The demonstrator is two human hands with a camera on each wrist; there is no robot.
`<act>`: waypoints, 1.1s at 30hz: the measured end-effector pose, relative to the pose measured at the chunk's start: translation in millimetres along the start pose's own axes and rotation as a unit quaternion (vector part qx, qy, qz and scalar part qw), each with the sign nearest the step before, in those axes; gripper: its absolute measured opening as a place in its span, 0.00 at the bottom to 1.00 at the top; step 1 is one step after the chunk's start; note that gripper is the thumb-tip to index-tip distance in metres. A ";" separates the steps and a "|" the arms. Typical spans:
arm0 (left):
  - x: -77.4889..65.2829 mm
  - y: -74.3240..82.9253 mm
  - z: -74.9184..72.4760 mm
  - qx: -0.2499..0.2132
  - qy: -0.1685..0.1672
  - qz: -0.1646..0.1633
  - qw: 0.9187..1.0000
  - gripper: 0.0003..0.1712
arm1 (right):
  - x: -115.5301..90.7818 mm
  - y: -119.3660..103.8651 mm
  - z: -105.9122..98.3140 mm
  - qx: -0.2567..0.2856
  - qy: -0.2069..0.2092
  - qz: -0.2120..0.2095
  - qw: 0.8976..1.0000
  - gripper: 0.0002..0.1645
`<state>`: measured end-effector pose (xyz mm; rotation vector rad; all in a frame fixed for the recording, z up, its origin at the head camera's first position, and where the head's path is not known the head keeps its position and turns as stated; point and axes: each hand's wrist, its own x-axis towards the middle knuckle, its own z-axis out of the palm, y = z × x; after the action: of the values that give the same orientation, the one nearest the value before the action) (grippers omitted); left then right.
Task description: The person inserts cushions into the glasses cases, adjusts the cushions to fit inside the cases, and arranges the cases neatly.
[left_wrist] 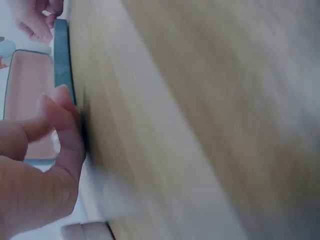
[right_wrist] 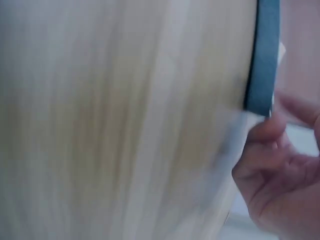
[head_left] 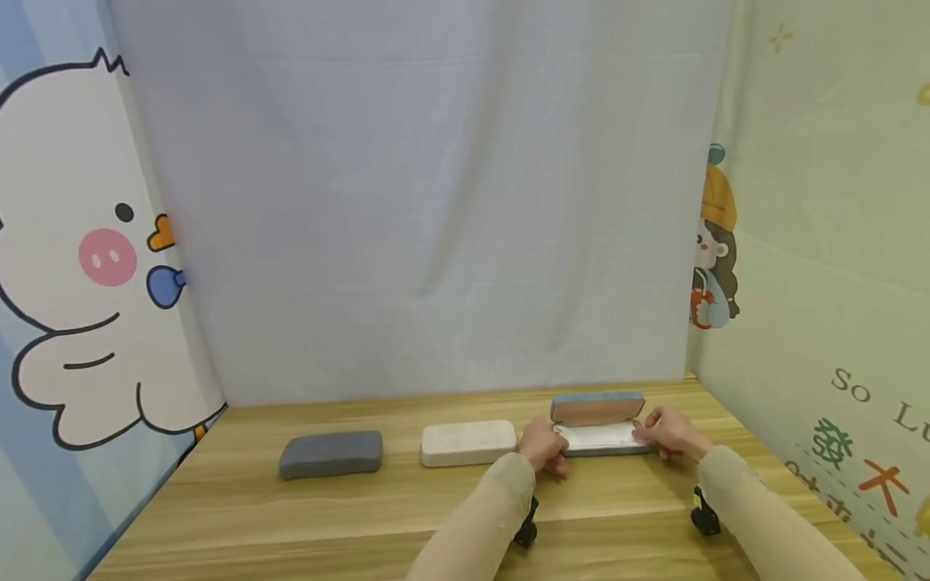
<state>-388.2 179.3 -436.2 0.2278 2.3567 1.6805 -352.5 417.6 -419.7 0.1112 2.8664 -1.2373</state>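
A blue-grey glasses case (head_left: pixel 597 408) lies open at the right of the table, its pinkish-lined lid raised at the back. Flat white cloth (head_left: pixel 599 436) covers the inside of its base. At the left end, my left hand (head_left: pixel 542 445) pinches with thumb and finger by the front rim, apparently on the cloth's edge; the fingertips hide most of that spot. My right hand (head_left: pixel 672 432) pinches the cloth at the right end. In the right wrist view, a thin white edge shows between the fingers and the case wall (right_wrist: pixel 263 60).
A white glasses case (head_left: pixel 468 444) sits shut just left of my left hand. Farther left lies a dark grey case (head_left: pixel 331 454), also shut. The wood-grain table (head_left: pixel 363 524) ends at a pale curtain (head_left: pixel 407 242) behind, with printed cloth walls on both sides.
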 end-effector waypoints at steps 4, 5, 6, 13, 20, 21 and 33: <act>-6.6 6.3 -8.7 -0.039 -0.055 -0.006 0.998 0.28 | -2.5 3.0 -9.4 -0.005 -0.061 -0.020 0.998 0.39; -7.7 7.3 -10.3 -0.033 -0.065 0.000 0.997 0.36 | -2.4 3.7 -11.0 -0.009 -0.076 -0.028 0.997 0.44; -8.0 7.2 -11.2 -0.027 -0.070 0.006 0.997 0.43 | -2.0 4.4 -12.1 -0.016 -0.088 -0.037 0.995 0.49; -6.0 -0.7 -9.4 -0.034 -0.066 0.044 0.996 0.58 | 4.8 7.3 -9.0 0.008 -0.134 -0.059 0.989 0.66; -1.3 -5.2 -6.6 -0.082 -0.076 0.044 0.993 0.54 | 7.5 15.6 -10.8 0.088 -0.153 -0.038 0.984 0.67; -1.2 -5.7 -6.5 -0.088 -0.078 0.043 0.992 0.53 | 7.3 16.8 -10.8 0.104 -0.158 -0.034 0.981 0.67; -3.9 -4.0 -7.2 -0.082 -0.086 0.044 0.992 0.40 | 6.2 18.7 -15.3 0.166 -0.195 -0.055 0.965 0.46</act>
<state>-386.4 170.5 -437.3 0.4336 2.1011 1.8065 -357.2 441.9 -423.1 -0.2629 2.3427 -1.5473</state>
